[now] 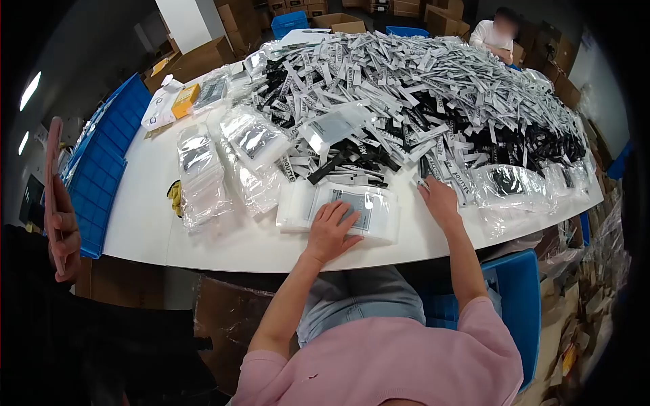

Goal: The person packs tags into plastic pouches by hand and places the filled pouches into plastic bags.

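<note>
My left hand (pixel 332 230) lies flat with spread fingers on a stack of clear plastic bags (pixel 381 215) with grey printed labels, near the table's front edge. At the near edge of a large pile of slim printed packets (pixel 379 74), my right hand (pixel 439 201) is closed, its fingertips at the end of a dark slim packet (pixel 425 167). The pile is mostly white and silver packets with black ones among them. On top of the pile's near side lies a single clear bag (pixel 333 126) with a grey label.
Bundles of clear bags (pixel 202 179) lie on the left and more plastic bags (pixel 511 186) on the right. A yellow box (pixel 185 100) stands far left. Blue crates (pixel 112 169) flank the table. Another person's hand (pixel 66 237) holds a pink phone. A person (pixel 493 37) sits at the far right.
</note>
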Available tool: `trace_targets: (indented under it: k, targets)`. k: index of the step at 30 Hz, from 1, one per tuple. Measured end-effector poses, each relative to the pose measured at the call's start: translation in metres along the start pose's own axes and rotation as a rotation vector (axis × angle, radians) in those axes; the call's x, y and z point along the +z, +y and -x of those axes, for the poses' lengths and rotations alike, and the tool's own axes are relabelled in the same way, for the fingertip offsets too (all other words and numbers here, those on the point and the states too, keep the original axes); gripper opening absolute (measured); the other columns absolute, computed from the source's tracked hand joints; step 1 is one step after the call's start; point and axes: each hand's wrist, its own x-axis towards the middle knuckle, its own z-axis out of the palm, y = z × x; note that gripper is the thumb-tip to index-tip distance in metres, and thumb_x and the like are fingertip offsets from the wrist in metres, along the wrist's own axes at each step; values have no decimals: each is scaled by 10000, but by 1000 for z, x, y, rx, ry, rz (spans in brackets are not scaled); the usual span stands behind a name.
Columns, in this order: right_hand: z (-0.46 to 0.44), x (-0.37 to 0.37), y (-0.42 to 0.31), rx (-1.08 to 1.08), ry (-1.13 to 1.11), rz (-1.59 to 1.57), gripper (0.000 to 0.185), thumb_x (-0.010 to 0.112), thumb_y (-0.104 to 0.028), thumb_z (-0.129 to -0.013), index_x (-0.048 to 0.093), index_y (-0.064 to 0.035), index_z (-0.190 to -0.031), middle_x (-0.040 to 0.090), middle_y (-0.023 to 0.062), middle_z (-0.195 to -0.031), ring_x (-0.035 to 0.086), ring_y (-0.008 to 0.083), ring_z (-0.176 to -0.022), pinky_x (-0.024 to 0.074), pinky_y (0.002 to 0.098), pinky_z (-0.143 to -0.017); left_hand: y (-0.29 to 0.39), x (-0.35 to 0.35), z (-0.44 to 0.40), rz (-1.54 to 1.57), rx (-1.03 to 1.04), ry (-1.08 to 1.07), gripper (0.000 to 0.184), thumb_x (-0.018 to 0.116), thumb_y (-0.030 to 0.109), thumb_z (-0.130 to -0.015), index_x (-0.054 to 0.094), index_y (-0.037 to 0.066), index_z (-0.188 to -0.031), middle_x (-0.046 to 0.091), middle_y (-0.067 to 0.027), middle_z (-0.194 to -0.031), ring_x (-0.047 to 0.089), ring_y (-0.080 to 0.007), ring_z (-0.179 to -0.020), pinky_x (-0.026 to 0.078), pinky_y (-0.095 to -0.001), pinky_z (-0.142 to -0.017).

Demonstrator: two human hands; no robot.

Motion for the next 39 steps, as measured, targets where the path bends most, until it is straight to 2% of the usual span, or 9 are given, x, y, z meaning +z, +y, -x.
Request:
trace_targets:
  k: [3, 5, 7, 15, 21, 28, 32, 34, 39]
  targets:
    - [8, -9, -11, 82, -22, -109, 263, 560, -255, -870, 459, -67, -1024, 642, 107, -811, 628, 242, -651, 482, 384, -569, 8, 6, 4, 2, -6, 23, 486, 701, 372, -678, 587, 128, -1083, 514, -103, -1156, 451, -298, -1119, 332, -437, -970]
    - [6, -20, -34, 201, -108, -905, 157, 518, -162, -870, 462, -59, -974, 595, 79, -719, 592, 180, -590, 463, 322, -541, 5, 4, 2, -18, 0, 26, 480, 703, 366, -673, 587, 126, -1073, 516, -99, -1152, 454, -298, -1114, 334, -437, -966]
    - [-11, -20, -56, 164, -65, -970, 109, 475, -121, -870, 462, -36, -938, 567, 119, -678, 557, 232, -561, 466, 335, -570, 3, 3, -1, -27, 2, 24, 482, 705, 364, -670, 586, 126, -1073, 516, -98, -1151, 454, -297, -1113, 334, -438, -967]
    - [-85, -13, -154, -551, 11, -459, 204, 565, -165, -802, 618, -88, -983, 594, 106, -921, 586, 288, -865, 474, 388, -743, 6, -1, -4, -20, -6, 13, 518, 725, 317, -634, 577, 117, -1088, 520, -101, -1153, 468, -306, -1092, 355, -442, -942]
    - [-87, 5, -201, -886, -81, 114, 87, 552, -89, -728, 610, -55, -783, 594, 116, -815, 632, 287, -756, 501, 395, -616, 3, 0, -2, 12, 19, 62, 469, 712, 321, -646, 585, 106, -1044, 508, -120, -1121, 452, -309, -1101, 358, -421, -942]
    - [-65, -29, -173, -794, 223, -219, 210, 656, -110, -657, 596, -108, -858, 555, 68, -735, 574, 261, -710, 480, 385, -621, 2, -2, -1, 24, 9, 57, 484, 701, 351, -658, 581, 103, -1056, 510, -115, -1122, 446, -305, -1110, 341, -428, -960]
    - [-50, -21, -142, -628, 393, -574, 203, 596, -75, -795, 598, -74, -998, 610, 76, -816, 582, 210, -711, 468, 315, -625, 0, 1, 2, 37, -11, 91, 527, 727, 328, -625, 575, 112, -1081, 509, -103, -1154, 453, -294, -1117, 354, -428, -951]
    - [-32, -24, -123, -249, 70, -928, 161, 540, -79, -864, 588, -34, -1010, 615, 61, -830, 567, 137, -681, 440, 239, -603, 0, 0, 2, 62, 0, 73, 508, 721, 337, -639, 578, 119, -1076, 512, -97, -1149, 449, -288, -1124, 349, -422, -955]
    - [-2, 4, -80, -216, 473, -1058, 117, 481, -118, -911, 519, -25, -850, 494, -8, -643, 444, 79, -514, 369, 205, -500, -2, 1, 0, 65, -43, 18, 469, 705, 353, -672, 585, 129, -1066, 519, -81, -1125, 455, -274, -1112, 343, -413, -954]
